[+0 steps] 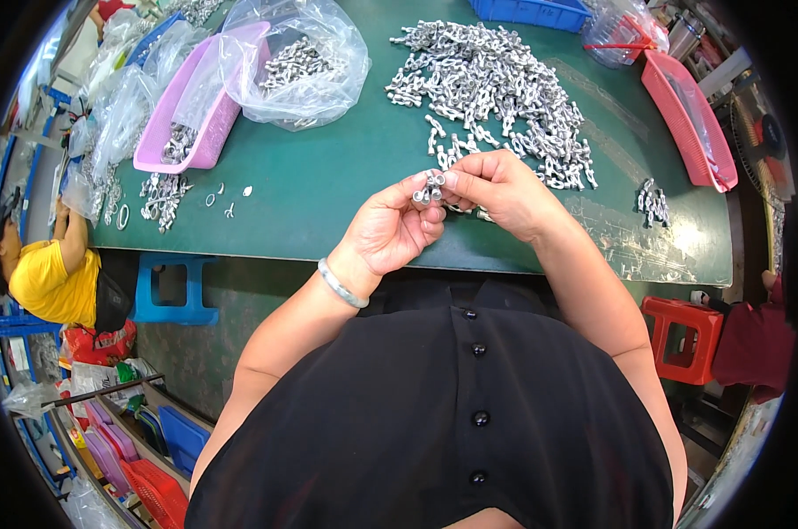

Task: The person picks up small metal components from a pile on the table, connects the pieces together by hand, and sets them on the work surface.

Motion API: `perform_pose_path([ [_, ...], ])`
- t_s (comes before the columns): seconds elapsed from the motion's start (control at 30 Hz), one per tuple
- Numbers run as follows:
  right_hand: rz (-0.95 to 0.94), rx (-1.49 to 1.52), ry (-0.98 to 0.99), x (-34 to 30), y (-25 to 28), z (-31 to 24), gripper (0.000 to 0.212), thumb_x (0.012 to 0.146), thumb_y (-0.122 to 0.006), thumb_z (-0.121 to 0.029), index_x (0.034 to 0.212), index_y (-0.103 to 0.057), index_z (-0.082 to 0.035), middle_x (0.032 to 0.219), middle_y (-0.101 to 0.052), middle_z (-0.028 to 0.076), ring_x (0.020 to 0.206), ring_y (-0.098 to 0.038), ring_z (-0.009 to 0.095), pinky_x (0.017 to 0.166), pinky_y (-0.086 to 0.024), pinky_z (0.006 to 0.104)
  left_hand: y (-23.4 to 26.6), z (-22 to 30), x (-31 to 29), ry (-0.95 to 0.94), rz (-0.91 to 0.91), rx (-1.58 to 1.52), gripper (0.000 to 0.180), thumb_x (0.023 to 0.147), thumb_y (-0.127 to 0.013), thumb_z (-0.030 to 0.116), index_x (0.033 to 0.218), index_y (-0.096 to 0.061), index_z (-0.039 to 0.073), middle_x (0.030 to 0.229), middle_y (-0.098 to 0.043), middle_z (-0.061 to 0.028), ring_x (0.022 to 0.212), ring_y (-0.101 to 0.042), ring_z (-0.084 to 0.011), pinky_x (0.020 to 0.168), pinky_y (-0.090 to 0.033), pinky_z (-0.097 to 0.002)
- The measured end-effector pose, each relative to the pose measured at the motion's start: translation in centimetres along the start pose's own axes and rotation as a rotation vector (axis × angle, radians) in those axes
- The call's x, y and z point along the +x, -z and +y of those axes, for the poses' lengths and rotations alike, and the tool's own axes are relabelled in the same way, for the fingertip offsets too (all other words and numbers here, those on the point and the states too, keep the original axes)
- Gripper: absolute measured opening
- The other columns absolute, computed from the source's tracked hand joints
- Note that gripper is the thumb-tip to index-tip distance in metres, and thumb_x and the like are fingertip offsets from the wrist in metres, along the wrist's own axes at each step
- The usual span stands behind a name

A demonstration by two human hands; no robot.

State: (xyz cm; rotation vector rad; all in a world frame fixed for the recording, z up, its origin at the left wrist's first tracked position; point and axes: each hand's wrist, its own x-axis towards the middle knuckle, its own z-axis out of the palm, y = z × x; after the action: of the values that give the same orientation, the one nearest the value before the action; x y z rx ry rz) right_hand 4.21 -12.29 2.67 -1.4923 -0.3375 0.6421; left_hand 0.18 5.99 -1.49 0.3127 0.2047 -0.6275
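In front of my chest, above the near edge of the green table (311,194), my two hands meet. My left hand (390,231), with a pale bangle at its wrist, is closed on a small silver metal fitting with round, hollow ends (429,189). Thumb and fingers of my right hand (503,189) pinch at the same fitting from the right. Whether it is one piece or a few together, I cannot tell. Just beyond my hands spreads a large heap of similar silver fittings (496,75), with a few strays at its near side.
A pink basket (156,141) and a clear bag of metal pieces (297,79) lie at left, near loose rings and fittings (163,198). At right are a small cluster of fittings (653,204) and a red basket (694,132). A person in yellow (55,273) works at far left.
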Motion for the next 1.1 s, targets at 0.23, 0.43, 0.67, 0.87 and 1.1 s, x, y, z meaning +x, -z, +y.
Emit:
perform_pose_path([
  [0.23, 0.007, -0.052, 0.011, -0.1, 0.2, 0.2, 0.021, 0.087, -0.062, -0.018, 0.086, -0.066, 0.002, 0.073, -0.061, 0.001, 0.066, -0.051, 0.006, 0.061, -0.043, 0.0224, -0.6, 1.3, -0.9, -0.132, 0.024, 0.127, 0.020, 0.091, -0.056, 0.019, 0.104, -0.057, 0.004, 0.085, -0.060, -0.0068, 0.068, -0.056, -0.0155, 0.059, -0.046, -0.0251],
  [0.43, 0.117, -0.154, 0.055, -0.9, 2.0, 0.1, 0.020, 0.087, -0.062, -0.019, 0.087, -0.068, 0.000, 0.071, -0.061, -0.001, 0.063, -0.049, 0.005, 0.058, -0.042, 0.0229, -2.9, 9.5, -1.7, -0.617, 0.004, 0.436, 0.015, 0.090, -0.059, 0.017, 0.099, -0.060, 0.005, 0.081, -0.061, -0.0020, 0.069, -0.058, -0.0132, 0.061, -0.046, -0.0250],
  [0.67, 0.283, -0.378, 0.200, -1.7, 3.3, 0.0, 0.018, 0.087, -0.061, -0.016, 0.089, -0.066, 0.002, 0.071, -0.060, -0.001, 0.064, -0.049, 0.007, 0.058, -0.043, 0.0256, -5.8, 18.2, -0.2, -1.508, 0.999, 2.125, 0.032, 0.080, -0.069, 0.017, 0.107, -0.059, 0.003, 0.093, -0.063, -0.0137, 0.087, -0.060, -0.0286, 0.076, -0.048, -0.0378],
  [0.87, 0.273, -0.803, 0.298, -4.3, 4.8, 0.8, 0.012, 0.079, -0.064, -0.008, 0.089, -0.066, -0.001, 0.076, -0.060, 0.009, 0.068, -0.059, 0.022, 0.064, -0.046, 0.0318, -5.1, 8.6, 1.7, -1.276, 0.143, 2.110, 0.022, 0.078, -0.069, 0.012, 0.098, -0.065, 0.006, 0.091, -0.062, -0.0094, 0.087, -0.058, -0.0261, 0.078, -0.047, -0.0367],
  [1.1, 0.234, -1.121, 0.442, -5.2, 3.2, 1.7, 0.011, 0.073, -0.067, -0.012, 0.082, -0.066, -0.006, 0.075, -0.055, 0.009, 0.076, -0.057, 0.028, 0.067, -0.046, 0.0387, -2.3, 0.9, 1.0, -0.744, -0.092, 2.330, 0.025, 0.074, -0.070, 0.011, 0.097, -0.063, 0.005, 0.100, -0.057, -0.0108, 0.094, -0.054, -0.0294, 0.082, -0.045, -0.0374],
])
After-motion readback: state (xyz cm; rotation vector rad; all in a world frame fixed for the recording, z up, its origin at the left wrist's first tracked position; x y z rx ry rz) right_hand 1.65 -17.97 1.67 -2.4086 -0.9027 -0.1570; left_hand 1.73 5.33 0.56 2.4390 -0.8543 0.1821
